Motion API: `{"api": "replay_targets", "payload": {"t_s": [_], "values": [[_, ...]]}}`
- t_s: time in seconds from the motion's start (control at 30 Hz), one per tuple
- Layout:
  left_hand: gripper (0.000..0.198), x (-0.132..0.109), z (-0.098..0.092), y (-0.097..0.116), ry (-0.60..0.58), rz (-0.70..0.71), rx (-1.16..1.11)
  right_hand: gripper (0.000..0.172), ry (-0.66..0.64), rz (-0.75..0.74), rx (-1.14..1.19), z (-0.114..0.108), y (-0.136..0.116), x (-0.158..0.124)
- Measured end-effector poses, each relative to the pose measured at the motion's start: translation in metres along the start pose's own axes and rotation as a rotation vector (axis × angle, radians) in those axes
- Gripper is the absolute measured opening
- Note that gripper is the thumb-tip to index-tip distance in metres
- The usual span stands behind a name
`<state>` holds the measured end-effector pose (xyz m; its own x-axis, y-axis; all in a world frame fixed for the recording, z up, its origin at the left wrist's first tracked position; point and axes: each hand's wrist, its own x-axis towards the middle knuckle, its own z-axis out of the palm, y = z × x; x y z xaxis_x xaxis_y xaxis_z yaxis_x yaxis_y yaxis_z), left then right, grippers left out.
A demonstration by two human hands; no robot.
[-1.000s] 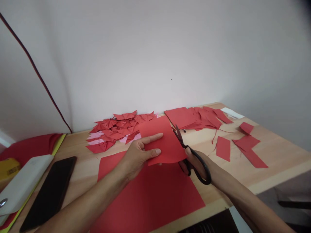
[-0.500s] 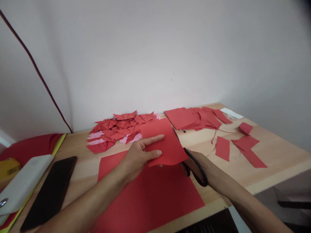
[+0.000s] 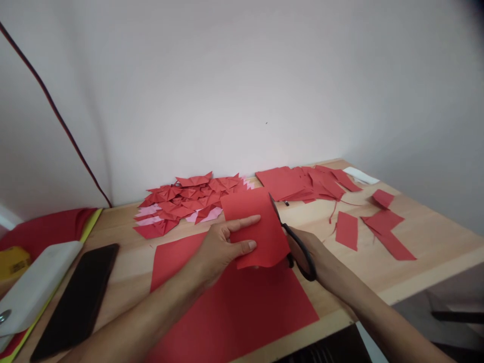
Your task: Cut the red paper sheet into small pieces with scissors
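**Red paper rectangle held against scissors at the middle of the frame**

A red paper rectangle (image 3: 260, 227) is held just right of the frame's centre, lifted a little off the counter (image 3: 434, 237) and tilted. It is pinched at its left edge by the left hand (image 3: 223, 242): the grip is closed on the paper, with the forefinger stretched across the top face and the thumb pressed in below it. The black scissors (image 3: 293, 237) are held by the right hand (image 3: 315, 254), whose grip is closed through the handle loops. The blades are brought together into one thin dark line, laid along the rectangle's right edge and pointed toward the wall. Whether the paper is caught between the blades cannot be told.

Under both hands, a large red sheet (image 3: 234, 302) is spread flat on the counter, reaching to the lower edge of the frame. Behind the hands, left of centre, a heap of folded red pieces (image 3: 185, 199) is piled, with some pink showing. To the upper right of the scissors a stack of red squares (image 3: 287, 182) is laid, and red offcuts (image 3: 385, 227) are scattered farther right. At the lower left a black phone (image 3: 77, 300) is seen lying beside a white case (image 3: 36, 285).
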<state>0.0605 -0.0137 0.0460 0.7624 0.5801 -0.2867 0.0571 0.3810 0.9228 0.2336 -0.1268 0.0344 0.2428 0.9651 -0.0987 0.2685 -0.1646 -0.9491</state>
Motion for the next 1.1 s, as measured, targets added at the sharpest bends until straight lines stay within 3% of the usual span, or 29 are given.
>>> {"api": "replay_targets", "payload": {"t_s": [0.23,0.63,0.77,0.93,1.1], "values": [[0.053,0.001,0.000,-0.001,0.013,0.007,0.018,0.049,0.015,-0.017,0.045,0.006,0.012,0.002],[0.057,0.002,-0.001,-0.001,0.007,0.005,-0.001,0.038,0.056,0.056,0.204,0.010,0.028,0.003],[0.056,0.001,-0.001,-0.002,-0.003,0.012,0.019,0.041,0.049,0.073,0.233,0.010,0.024,0.004],[0.053,0.000,-0.001,-0.001,-0.019,0.040,0.094,0.049,0.006,0.001,0.107,0.002,0.007,-0.002],[0.048,-0.001,0.001,-0.001,-0.061,0.082,0.187,0.047,0.005,-0.022,0.074,-0.006,0.003,-0.005]]}}
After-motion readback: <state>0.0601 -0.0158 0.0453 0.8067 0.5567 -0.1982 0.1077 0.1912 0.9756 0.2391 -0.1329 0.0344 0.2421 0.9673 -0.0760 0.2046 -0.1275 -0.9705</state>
